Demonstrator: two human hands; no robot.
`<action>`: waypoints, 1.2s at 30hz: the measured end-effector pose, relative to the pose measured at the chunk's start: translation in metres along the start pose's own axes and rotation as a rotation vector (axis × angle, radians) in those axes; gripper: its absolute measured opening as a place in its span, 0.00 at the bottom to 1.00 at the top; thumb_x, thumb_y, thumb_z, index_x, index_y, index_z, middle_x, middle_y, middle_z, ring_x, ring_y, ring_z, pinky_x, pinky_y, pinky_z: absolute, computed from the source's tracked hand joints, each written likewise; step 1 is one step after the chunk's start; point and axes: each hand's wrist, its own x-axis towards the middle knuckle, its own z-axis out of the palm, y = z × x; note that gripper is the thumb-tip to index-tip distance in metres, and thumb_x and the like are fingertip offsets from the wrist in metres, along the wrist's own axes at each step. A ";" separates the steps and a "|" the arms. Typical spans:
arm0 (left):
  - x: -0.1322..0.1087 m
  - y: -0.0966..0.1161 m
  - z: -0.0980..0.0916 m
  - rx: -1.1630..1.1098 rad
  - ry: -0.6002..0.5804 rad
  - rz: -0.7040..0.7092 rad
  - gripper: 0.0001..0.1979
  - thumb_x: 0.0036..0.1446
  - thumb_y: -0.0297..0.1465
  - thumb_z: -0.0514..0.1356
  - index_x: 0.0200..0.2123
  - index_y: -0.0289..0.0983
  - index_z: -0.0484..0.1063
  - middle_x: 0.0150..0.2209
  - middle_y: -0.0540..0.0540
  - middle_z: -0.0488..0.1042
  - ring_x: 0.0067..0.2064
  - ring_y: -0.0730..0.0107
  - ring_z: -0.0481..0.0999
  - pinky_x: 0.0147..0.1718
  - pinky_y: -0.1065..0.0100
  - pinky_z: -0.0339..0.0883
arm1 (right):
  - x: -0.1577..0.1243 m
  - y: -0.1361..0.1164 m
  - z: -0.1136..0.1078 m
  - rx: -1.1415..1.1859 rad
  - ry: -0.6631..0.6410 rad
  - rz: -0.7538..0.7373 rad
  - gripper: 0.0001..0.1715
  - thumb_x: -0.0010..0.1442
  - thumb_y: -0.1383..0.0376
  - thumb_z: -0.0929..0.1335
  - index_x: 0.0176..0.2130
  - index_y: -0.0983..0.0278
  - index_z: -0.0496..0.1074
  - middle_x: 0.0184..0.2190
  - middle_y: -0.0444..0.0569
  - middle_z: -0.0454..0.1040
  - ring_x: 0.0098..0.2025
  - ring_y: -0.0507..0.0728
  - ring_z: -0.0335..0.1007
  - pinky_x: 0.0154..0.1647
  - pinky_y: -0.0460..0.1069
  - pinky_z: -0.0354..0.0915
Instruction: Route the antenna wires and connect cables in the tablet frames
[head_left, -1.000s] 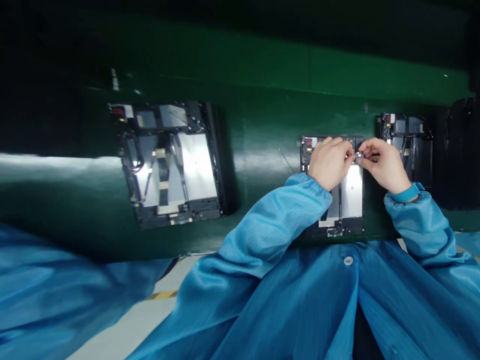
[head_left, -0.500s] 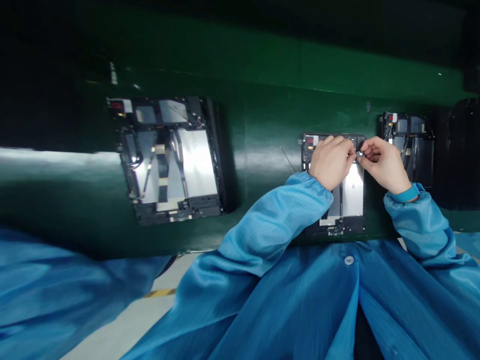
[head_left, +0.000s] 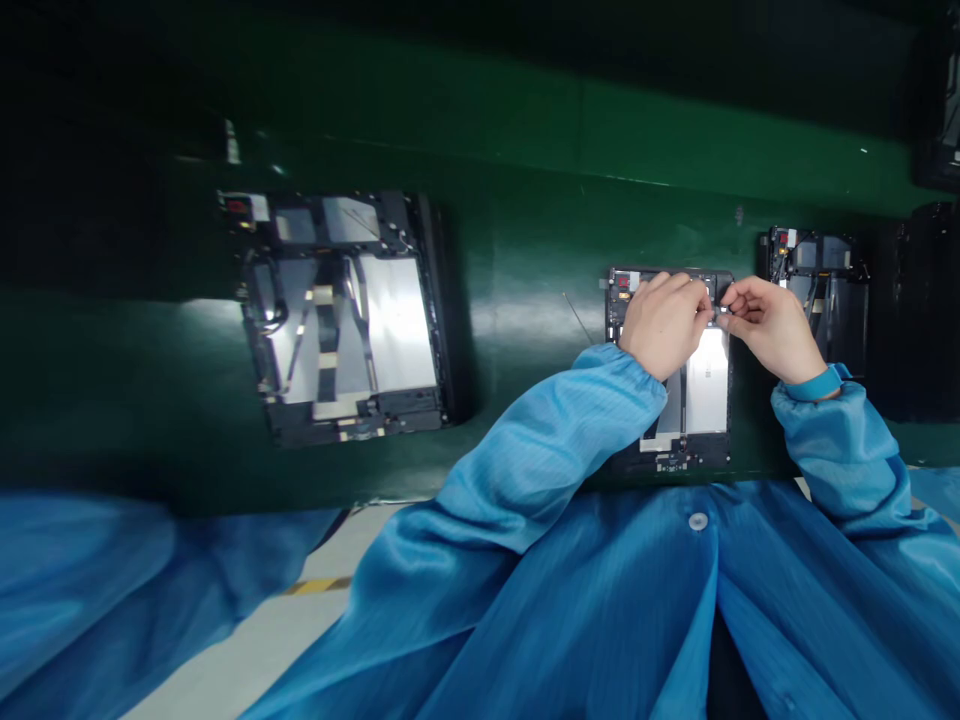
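The right hand [head_left: 772, 330] pinches a small metal part [head_left: 721, 314] at the top edge of the open tablet [head_left: 705, 385], the left hand [head_left: 661, 325] curled alongside, its grip hidden, with flat cables [head_left: 676, 410] lying exposed.

an opened tablet [head_left: 705, 385] lies flat on a green workbench [head_left: 517, 240], its black frame holding silver battery panels split by a dark ribbon cable [head_left: 680, 400], with a small circuit board [head_left: 673, 460] along the near edge and tiny components packed along the far edge.

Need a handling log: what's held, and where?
The left hand and right hand pinch a small part at the top edge of the open tablet housing; too small to tell what or where.
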 end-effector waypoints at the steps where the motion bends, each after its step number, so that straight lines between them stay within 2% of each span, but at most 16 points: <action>1: 0.000 0.000 0.000 0.004 -0.001 0.000 0.06 0.66 0.27 0.59 0.39 0.36 0.76 0.38 0.42 0.77 0.48 0.52 0.74 0.47 0.56 0.65 | 0.000 0.000 0.000 0.000 0.004 0.000 0.09 0.51 0.69 0.73 0.35 0.62 0.72 0.29 0.40 0.69 0.33 0.52 0.68 0.35 0.49 0.67; 12: 0.004 0.004 0.001 0.022 -0.019 -0.004 0.06 0.65 0.26 0.59 0.40 0.35 0.77 0.40 0.40 0.78 0.50 0.50 0.75 0.50 0.53 0.68 | 0.001 -0.005 0.003 -0.101 0.007 -0.030 0.09 0.51 0.72 0.70 0.34 0.61 0.69 0.26 0.38 0.66 0.29 0.50 0.64 0.32 0.48 0.64; 14: 0.003 0.003 0.000 -0.001 0.012 0.018 0.07 0.65 0.27 0.59 0.42 0.35 0.77 0.43 0.40 0.78 0.50 0.52 0.76 0.51 0.54 0.69 | 0.002 -0.004 0.005 -0.130 0.015 -0.044 0.10 0.51 0.72 0.70 0.34 0.61 0.68 0.26 0.38 0.66 0.28 0.50 0.62 0.32 0.48 0.63; 16: -0.003 0.000 -0.007 -0.029 0.093 0.027 0.12 0.64 0.28 0.60 0.49 0.35 0.76 0.48 0.40 0.77 0.51 0.54 0.76 0.51 0.56 0.70 | 0.003 -0.002 0.005 -0.132 0.022 -0.053 0.11 0.51 0.73 0.70 0.35 0.60 0.68 0.27 0.38 0.66 0.28 0.50 0.63 0.32 0.48 0.64; 18: -0.016 -0.010 -0.019 -0.023 0.203 -0.019 0.18 0.63 0.28 0.58 0.56 0.35 0.73 0.50 0.39 0.76 0.51 0.55 0.77 0.51 0.57 0.71 | 0.000 -0.001 0.002 -0.095 0.060 -0.056 0.12 0.52 0.72 0.70 0.37 0.60 0.68 0.29 0.39 0.68 0.29 0.51 0.66 0.32 0.48 0.66; 20: -0.035 -0.028 -0.034 0.041 0.258 -0.139 0.19 0.63 0.26 0.55 0.57 0.36 0.72 0.46 0.40 0.77 0.47 0.55 0.78 0.46 0.58 0.72 | -0.006 -0.002 -0.002 -0.053 0.171 -0.073 0.12 0.56 0.70 0.69 0.41 0.59 0.68 0.31 0.41 0.70 0.32 0.52 0.70 0.35 0.50 0.69; 21: -0.047 -0.039 -0.041 0.088 0.238 -0.212 0.19 0.62 0.26 0.54 0.55 0.36 0.73 0.42 0.41 0.78 0.43 0.55 0.78 0.42 0.58 0.72 | -0.010 -0.004 -0.003 -0.039 0.240 -0.091 0.11 0.59 0.68 0.68 0.43 0.58 0.68 0.33 0.42 0.71 0.34 0.53 0.72 0.37 0.50 0.70; 23: -0.069 -0.062 -0.049 0.192 0.099 -0.291 0.18 0.59 0.26 0.55 0.51 0.39 0.75 0.32 0.45 0.76 0.34 0.56 0.77 0.33 0.59 0.68 | -0.019 -0.010 -0.002 -0.024 0.320 -0.131 0.10 0.63 0.67 0.67 0.46 0.57 0.68 0.35 0.44 0.72 0.38 0.55 0.74 0.40 0.51 0.71; 25: -0.090 -0.079 -0.050 0.256 -0.059 -0.252 0.14 0.56 0.28 0.57 0.45 0.41 0.76 0.27 0.48 0.73 0.28 0.58 0.74 0.28 0.61 0.63 | -0.028 -0.021 0.008 -0.027 0.232 -0.160 0.11 0.64 0.67 0.67 0.47 0.58 0.69 0.37 0.46 0.74 0.38 0.55 0.74 0.40 0.52 0.71; 27: -0.106 -0.084 -0.047 0.280 -0.083 -0.175 0.09 0.58 0.29 0.57 0.40 0.42 0.77 0.27 0.48 0.74 0.28 0.60 0.74 0.27 0.62 0.62 | -0.034 -0.033 0.029 -0.078 0.009 -0.187 0.14 0.63 0.68 0.68 0.49 0.60 0.71 0.40 0.47 0.76 0.36 0.54 0.73 0.40 0.52 0.71; 29: -0.118 -0.079 -0.043 0.279 0.034 -0.101 0.10 0.62 0.30 0.55 0.37 0.41 0.77 0.30 0.46 0.77 0.31 0.60 0.77 0.30 0.62 0.65 | -0.037 -0.043 0.053 -0.179 -0.221 -0.224 0.16 0.60 0.70 0.71 0.49 0.62 0.73 0.43 0.49 0.77 0.35 0.54 0.71 0.41 0.52 0.69; 31: -0.126 -0.069 -0.041 0.255 0.172 0.013 0.11 0.66 0.30 0.55 0.38 0.41 0.79 0.33 0.44 0.79 0.34 0.59 0.79 0.34 0.60 0.68 | -0.037 -0.050 0.074 -0.268 -0.375 -0.260 0.12 0.60 0.71 0.72 0.45 0.63 0.75 0.41 0.50 0.78 0.35 0.54 0.71 0.42 0.52 0.67; 33: -0.133 -0.060 -0.038 0.203 0.271 0.141 0.10 0.67 0.29 0.57 0.40 0.43 0.80 0.36 0.44 0.81 0.37 0.60 0.80 0.36 0.60 0.69 | -0.035 -0.052 0.086 -0.328 -0.459 -0.287 0.05 0.62 0.73 0.69 0.39 0.64 0.74 0.35 0.48 0.76 0.36 0.55 0.71 0.41 0.51 0.64; 36: -0.138 -0.055 -0.032 0.091 0.368 0.216 0.10 0.66 0.28 0.59 0.43 0.45 0.80 0.40 0.45 0.82 0.39 0.62 0.80 0.38 0.60 0.73 | -0.033 -0.051 0.088 -0.333 -0.514 -0.335 0.09 0.60 0.75 0.67 0.33 0.62 0.71 0.30 0.45 0.73 0.34 0.55 0.70 0.38 0.49 0.61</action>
